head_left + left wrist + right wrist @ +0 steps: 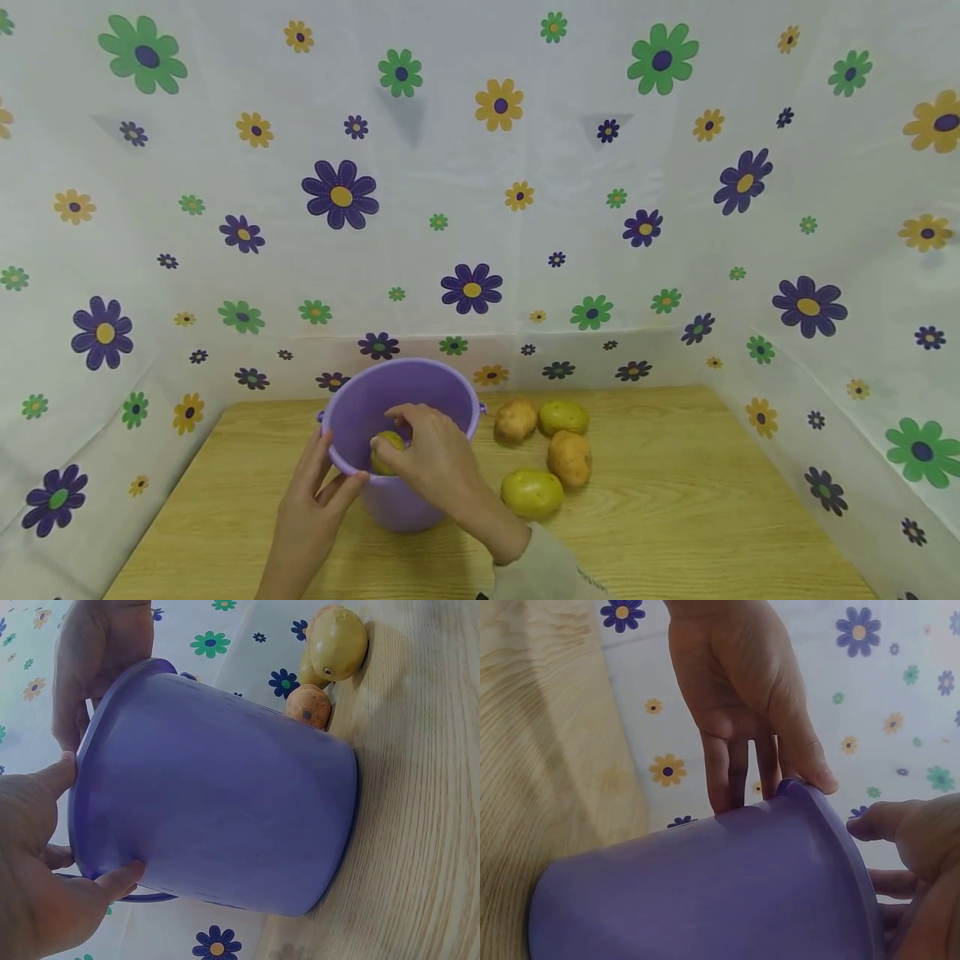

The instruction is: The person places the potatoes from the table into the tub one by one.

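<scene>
A purple bucket [405,504] stands upright on the wooden table, its mouth facing up. My left hand [311,500] holds it at the near left rim, thumb and fingers spread along the edge; the right wrist view shows this left hand [742,690] with its fingers against the outer wall. Over the mouth, my right hand [435,454] reaches in with thumb and fingers apart. Below its thumb a yellow-green potato [382,463] shows inside the bucket, partly covered by the hand. In the left wrist view the right hand [101,652] hangs over the far rim.
Right of the bucket lie two brownish potatoes, one at the back [516,421] and one nearer [570,458], and two yellow-green ones, one behind [564,417] and one in front [532,492]. A flower-printed cloth [555,225] walls the table [697,500] at back and sides.
</scene>
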Tool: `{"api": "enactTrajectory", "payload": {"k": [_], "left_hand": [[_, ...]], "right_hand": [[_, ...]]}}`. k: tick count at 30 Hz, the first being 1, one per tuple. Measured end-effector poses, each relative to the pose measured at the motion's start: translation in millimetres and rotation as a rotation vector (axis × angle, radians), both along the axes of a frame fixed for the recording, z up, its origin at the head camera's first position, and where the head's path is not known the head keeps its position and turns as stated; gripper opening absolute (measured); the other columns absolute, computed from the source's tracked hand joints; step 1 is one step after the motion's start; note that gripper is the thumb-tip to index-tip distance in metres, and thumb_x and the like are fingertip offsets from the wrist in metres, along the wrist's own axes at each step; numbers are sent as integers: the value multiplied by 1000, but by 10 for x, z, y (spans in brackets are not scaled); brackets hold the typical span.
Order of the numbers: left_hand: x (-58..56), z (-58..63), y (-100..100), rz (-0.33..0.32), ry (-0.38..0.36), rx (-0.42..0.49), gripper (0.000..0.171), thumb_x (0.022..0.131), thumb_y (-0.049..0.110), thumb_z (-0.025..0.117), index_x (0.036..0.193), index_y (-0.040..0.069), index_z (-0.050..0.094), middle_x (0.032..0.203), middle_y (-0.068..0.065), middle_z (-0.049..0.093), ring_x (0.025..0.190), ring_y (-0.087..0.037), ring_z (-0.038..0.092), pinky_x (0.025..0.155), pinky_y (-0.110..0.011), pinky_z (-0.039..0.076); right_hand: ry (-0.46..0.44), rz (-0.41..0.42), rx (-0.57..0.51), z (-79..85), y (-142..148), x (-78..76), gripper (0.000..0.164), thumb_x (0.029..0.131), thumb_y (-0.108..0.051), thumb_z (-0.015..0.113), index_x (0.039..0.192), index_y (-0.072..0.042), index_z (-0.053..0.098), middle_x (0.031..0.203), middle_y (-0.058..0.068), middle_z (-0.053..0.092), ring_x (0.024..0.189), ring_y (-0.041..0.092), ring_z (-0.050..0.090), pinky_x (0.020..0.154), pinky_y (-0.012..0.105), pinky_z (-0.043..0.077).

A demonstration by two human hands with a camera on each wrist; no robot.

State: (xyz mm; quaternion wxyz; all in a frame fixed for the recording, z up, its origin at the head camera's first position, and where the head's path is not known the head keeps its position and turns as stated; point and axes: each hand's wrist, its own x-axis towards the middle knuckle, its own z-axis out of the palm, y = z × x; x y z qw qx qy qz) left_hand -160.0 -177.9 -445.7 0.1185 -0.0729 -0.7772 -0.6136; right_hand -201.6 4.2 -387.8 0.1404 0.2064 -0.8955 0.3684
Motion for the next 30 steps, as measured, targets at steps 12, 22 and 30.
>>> {"api": "enactTrajectory", "payload": {"k": [12, 22, 30], "left_hand": [[17, 16, 1, -5, -36, 12, 81, 100, 20, 71, 163, 2, 23, 172, -15, 6, 149, -45, 30, 102, -13, 47], [9, 14, 11, 4, -23, 18, 80, 100, 16, 71, 163, 2, 24, 172, -14, 8, 149, -45, 30, 102, -13, 47], [-6, 21, 8, 3, -29, -1, 81, 100, 19, 71, 163, 2, 23, 172, -14, 7, 148, -47, 30, 102, -14, 46]], "right_hand": [[-16, -7, 6, 31, -7, 18, 42, 92, -37, 75, 124, -9, 73, 114, 0, 75, 103, 18, 69, 89, 32, 61], [2, 9, -5, 53, 35, -4, 43, 93, -36, 75, 125, -7, 72, 113, 3, 75, 99, 20, 69, 85, 31, 60], [-39, 5, -64, 77, 154, -48, 44, 94, -33, 76, 127, -6, 70, 116, 7, 74, 104, 23, 69, 86, 32, 62]]}}
